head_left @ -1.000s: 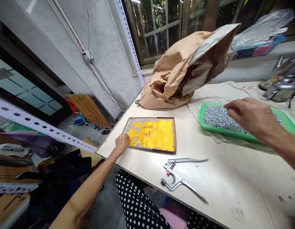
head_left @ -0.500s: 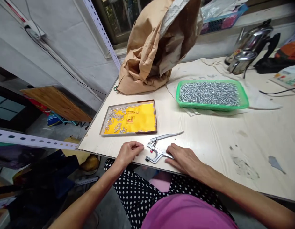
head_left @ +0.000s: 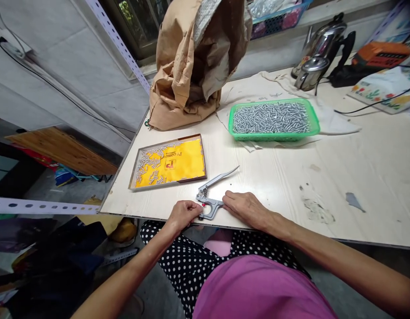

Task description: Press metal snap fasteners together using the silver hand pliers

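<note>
Near the table's front edge lie silver snap pliers (head_left: 214,208) with a C-shaped jaw, a spring, a small red part at the jaw and the upper handle raised. My right hand (head_left: 248,208) is closed on the end of their lower handle. At the jaw opening, my left hand (head_left: 184,214) has its thumb and fingertips pinched together. Whatever sits in that pinch is too small to make out. Behind my left hand, a shallow tray (head_left: 168,180) with a yellow lining holds small silver metal pieces (head_left: 147,161), mostly towards its left side.
A green plastic container (head_left: 274,138) full of small silver pieces stands further back on a cloth. Left of it is a large open brown paper bag (head_left: 173,104). At the back right are a metal kettle (head_left: 326,40), a smaller metal pot (head_left: 311,73) and a flowered box (head_left: 384,91).
My left hand's pinched fingertips have moved right, from beside the pliers to their jaw. My right hand keeps hold of the lower handle. The camera view has shifted, so the table items sit further left.
</note>
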{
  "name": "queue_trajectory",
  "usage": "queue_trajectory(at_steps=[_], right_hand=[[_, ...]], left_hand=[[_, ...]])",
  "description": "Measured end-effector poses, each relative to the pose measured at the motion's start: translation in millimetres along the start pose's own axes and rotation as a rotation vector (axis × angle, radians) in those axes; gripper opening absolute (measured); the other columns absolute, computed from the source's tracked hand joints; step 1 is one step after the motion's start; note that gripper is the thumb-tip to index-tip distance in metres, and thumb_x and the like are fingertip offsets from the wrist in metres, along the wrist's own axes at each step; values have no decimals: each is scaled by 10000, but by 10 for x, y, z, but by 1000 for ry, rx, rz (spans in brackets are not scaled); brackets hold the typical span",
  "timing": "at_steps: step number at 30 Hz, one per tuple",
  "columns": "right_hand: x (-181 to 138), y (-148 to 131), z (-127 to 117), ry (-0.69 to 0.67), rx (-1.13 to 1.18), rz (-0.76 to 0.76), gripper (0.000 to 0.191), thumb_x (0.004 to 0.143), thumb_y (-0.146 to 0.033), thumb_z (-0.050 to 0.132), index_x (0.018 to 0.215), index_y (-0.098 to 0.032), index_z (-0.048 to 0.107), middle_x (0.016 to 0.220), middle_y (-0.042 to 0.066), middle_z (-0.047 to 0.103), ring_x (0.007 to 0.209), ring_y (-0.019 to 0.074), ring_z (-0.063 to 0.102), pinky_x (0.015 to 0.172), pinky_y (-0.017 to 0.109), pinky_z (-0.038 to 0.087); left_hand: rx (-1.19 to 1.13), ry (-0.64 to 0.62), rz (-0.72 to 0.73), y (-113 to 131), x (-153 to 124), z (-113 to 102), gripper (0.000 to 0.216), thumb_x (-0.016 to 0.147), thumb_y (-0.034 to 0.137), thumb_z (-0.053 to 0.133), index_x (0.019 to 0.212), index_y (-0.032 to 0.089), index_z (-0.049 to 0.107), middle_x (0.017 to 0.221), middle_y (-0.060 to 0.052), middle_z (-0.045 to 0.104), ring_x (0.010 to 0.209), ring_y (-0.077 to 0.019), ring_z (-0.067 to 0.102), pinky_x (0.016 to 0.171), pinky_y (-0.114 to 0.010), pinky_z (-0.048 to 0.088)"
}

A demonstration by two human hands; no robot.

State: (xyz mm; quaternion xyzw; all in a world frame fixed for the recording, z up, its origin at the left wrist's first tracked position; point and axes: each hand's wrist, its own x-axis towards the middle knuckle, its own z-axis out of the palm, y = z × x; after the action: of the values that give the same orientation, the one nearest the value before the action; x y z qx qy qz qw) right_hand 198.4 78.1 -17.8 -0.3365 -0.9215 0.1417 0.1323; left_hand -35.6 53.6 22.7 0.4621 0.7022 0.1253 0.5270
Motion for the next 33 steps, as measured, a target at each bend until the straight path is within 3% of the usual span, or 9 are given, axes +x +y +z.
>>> queue_trajectory(at_steps=[6,11,14,17,20,25,30,33], right_hand=[[56,-4,-86,-87,-26,33,113,952,-131,459,909,-177,553,872,24,600,644,131,483,505,296,193],[55,-8,-198,-96,-3,61,100,948,-272,557,915,-179,577,932,51,613,751,175,534,595,285,345],[49,93,-263,-10,-18,62,417,863,-484,657,1109,-158,573,1190,141,571,1042,285,524,840,407,420],[101,253,-293,-2,-90,64,881,721,-656,714,1357,-115,433,1430,231,388,1302,410,322,1022,583,289],[210,360,-303,-98,-120,31,1015,663,-727,701,1411,-118,386,1423,225,407,1337,432,261,1054,643,205],[350,322,-311,-162,-152,58,938,644,-661,738,1350,-108,462,1233,193,546,1119,374,470,1009,603,279],[296,213,-351,-174,-171,55,594,713,-513,763,1113,-110,590,1068,142,599,983,315,506,874,447,386],[233,153,-384,-147,-150,56,427,772,-433,740,1020,-116,597,1011,116,603,946,284,510,810,388,400]], left_hand=[[89,-154,-76,99,63,-54,307,677,443,683,654,148,600,439,60,472,390,-68,370,385,-188,257],[82,-223,-153,168,54,-57,296,670,409,696,609,148,570,472,52,505,405,-62,424,382,-173,271],[82,-219,-182,178,37,-43,323,668,423,712,599,150,554,460,58,492,401,-62,423,383,-174,288],[82,-202,-195,177,26,-33,355,658,445,742,609,150,551,453,68,481,386,-58,407,390,-181,315],[77,-195,-201,162,20,-25,362,667,450,747,619,149,552,447,67,482,378,-59,403,388,-183,322],[59,-180,-210,109,41,-14,364,669,461,751,659,143,574,464,64,495,377,-64,423,392,-184,329],[121,-183,-215,96,24,-26,325,751,436,695,661,148,577,485,46,513,394,-87,448,422,-205,357],[385,-10,-28,108,-80,-5,290,848,393,613,697,145,619,595,-7,587,527,-135,546,526,-243,428]])
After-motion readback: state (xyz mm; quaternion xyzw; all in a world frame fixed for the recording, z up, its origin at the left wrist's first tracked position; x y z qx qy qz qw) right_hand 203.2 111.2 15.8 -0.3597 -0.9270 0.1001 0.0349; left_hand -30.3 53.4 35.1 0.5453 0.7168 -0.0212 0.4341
